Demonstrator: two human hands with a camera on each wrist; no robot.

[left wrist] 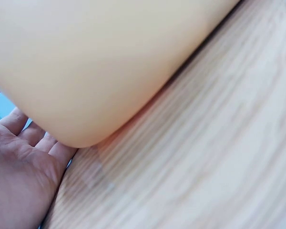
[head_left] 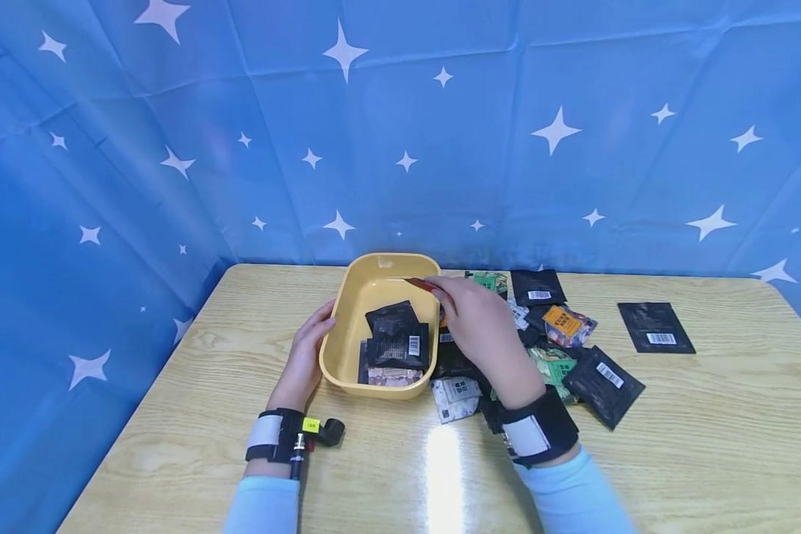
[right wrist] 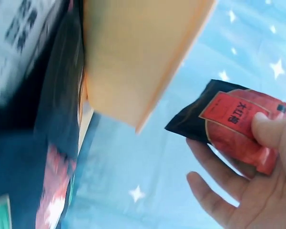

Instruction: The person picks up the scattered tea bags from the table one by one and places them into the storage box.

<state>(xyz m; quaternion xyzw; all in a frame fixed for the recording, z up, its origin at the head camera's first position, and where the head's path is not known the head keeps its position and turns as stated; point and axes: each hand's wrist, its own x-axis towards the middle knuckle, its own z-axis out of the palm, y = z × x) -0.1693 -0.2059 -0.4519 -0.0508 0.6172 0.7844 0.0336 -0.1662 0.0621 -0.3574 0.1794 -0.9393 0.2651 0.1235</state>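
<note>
My right hand pinches a red and black sachet between thumb and fingers, over the right rim of a yellow plastic bin. Printed characters show on its red label in the right wrist view. Against the bin's left outer wall rests my left hand, its fingers touching the side. Inside the bin lie several sachets, mostly black ones such as the barcoded sachet, with a patterned pinkish sachet beneath. The left wrist view shows the bin's wall close up and part of the left palm.
Right of the bin spreads a loose pile of sachets, among them an orange-labelled sachet, a green sachet and a white sachet. One black sachet lies apart farther right. A blue star-patterned cloth hangs behind the wooden table.
</note>
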